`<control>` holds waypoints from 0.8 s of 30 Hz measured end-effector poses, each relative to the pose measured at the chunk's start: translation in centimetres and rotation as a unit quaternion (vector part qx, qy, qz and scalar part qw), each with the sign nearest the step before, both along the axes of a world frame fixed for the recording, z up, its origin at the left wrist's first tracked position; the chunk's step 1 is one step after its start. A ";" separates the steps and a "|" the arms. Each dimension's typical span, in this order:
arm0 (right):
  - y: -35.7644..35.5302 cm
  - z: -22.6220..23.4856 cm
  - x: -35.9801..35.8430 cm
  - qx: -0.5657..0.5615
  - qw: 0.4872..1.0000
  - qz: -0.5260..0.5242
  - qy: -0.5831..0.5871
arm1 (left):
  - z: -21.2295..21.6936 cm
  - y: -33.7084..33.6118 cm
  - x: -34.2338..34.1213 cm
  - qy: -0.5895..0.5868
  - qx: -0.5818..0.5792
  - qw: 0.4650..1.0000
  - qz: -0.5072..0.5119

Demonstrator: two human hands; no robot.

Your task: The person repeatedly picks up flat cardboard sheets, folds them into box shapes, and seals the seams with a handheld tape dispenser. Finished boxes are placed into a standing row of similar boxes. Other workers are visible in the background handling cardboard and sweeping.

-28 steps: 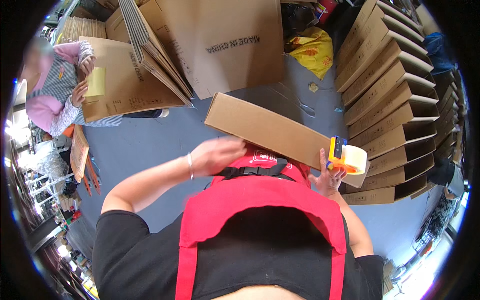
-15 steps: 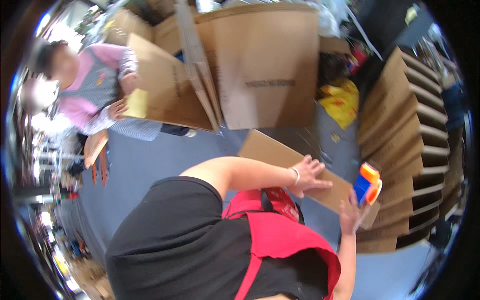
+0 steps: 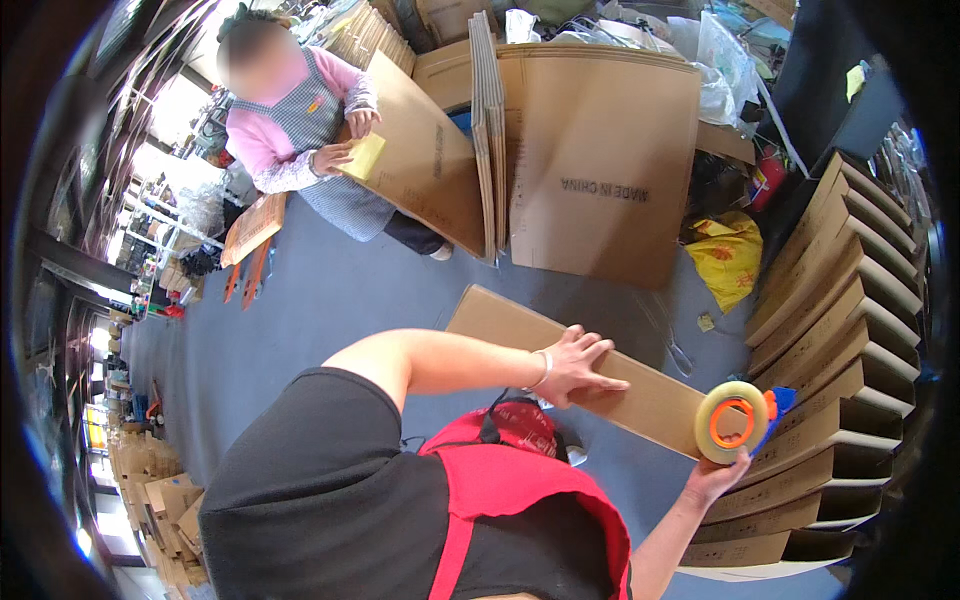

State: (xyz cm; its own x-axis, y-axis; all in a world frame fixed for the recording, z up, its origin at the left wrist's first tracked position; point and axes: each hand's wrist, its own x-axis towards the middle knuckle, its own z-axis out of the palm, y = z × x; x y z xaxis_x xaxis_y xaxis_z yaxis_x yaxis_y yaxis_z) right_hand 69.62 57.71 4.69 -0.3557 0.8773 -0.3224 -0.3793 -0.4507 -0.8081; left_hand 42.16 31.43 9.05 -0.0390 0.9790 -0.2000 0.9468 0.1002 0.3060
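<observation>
A long flat cardboard box [image 3: 520, 325] lies across in front of me. My left hand [image 3: 578, 365] presses flat on its top, fingers spread, with a bracelet at the wrist. My right hand [image 3: 718, 476] holds a tape dispenser [image 3: 737, 420] with a pale tape roll, orange core and blue handle, at the box's right end.
Folded brown boxes [image 3: 830, 330] are stacked in a stepped row at the right. Large flattened cartons [image 3: 590, 150] lean upright at the back. A person in a pink top and checked apron [image 3: 300, 130] holds a yellow pad against a carton. A yellow bag [image 3: 728, 255] lies on the grey floor.
The view has swung so that more of the person in pink shows. My left hand stays pressed on the box and the dispenser now shows the roll's round side.
</observation>
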 end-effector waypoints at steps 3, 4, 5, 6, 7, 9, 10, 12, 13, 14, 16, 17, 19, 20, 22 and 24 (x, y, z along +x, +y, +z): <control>0.8 -3.3 -0.6 -0.028 1.000 -0.001 -0.010 | -4.1 -1.7 -0.3 -0.014 0.059 0.998 0.012; 0.8 -3.4 -0.3 -0.046 0.999 0.000 0.004 | -4.3 -1.6 -0.7 -0.022 0.071 0.997 0.013; 1.0 -3.8 -0.7 -0.050 0.999 0.004 0.000 | -4.4 -1.1 -1.7 -0.029 0.081 0.996 0.012; 1.4 -3.2 -1.1 -0.054 0.998 0.006 -0.015 | -4.7 -0.5 -1.9 -0.047 0.092 0.995 0.010; 1.6 -1.1 -2.3 -0.042 0.997 0.058 -0.020 | -4.3 0.4 -2.0 -0.048 0.085 0.995 0.006; 1.7 -1.0 -2.9 -0.021 0.994 0.047 -0.097 | -3.9 2.0 -1.1 -0.036 0.037 0.999 0.004; 2.1 -1.7 -3.2 -0.050 0.998 0.017 -0.025 | -3.7 3.7 0.4 -0.011 0.001 0.999 0.033; 2.5 -3.1 -2.7 -0.076 0.997 -0.014 0.010 | -4.1 8.9 4.3 0.003 0.042 0.998 0.041; 2.7 -4.2 -2.3 -0.069 0.997 -0.021 -0.020 | -4.6 12.5 6.0 -0.002 0.048 0.998 0.042; 2.8 -4.2 -2.4 -0.027 0.999 -0.027 -0.011 | -5.0 15.3 7.6 -0.001 0.053 0.997 0.055; 1.2 -0.4 -3.0 -0.011 0.995 -0.100 0.024 | -3.7 18.4 9.0 -0.042 -0.037 0.996 0.064; 0.4 0.7 -1.1 -0.026 0.989 -0.145 0.027 | -3.9 18.3 9.2 -0.082 -0.005 0.994 0.077; -2.4 3.3 3.1 -0.042 0.969 -0.237 0.055 | -5.0 16.6 9.3 -0.070 0.034 0.996 0.046; -3.6 4.5 4.5 -0.031 0.953 -0.289 0.087 | -5.6 16.1 9.4 -0.065 0.072 0.995 0.025; -5.7 2.8 6.9 -0.103 0.900 -0.418 0.074 | -5.9 15.8 9.7 -0.075 0.082 0.993 0.029; -7.7 0.4 6.0 -0.154 0.905 -0.387 0.086 | -5.4 15.7 9.5 -0.076 0.079 0.994 0.020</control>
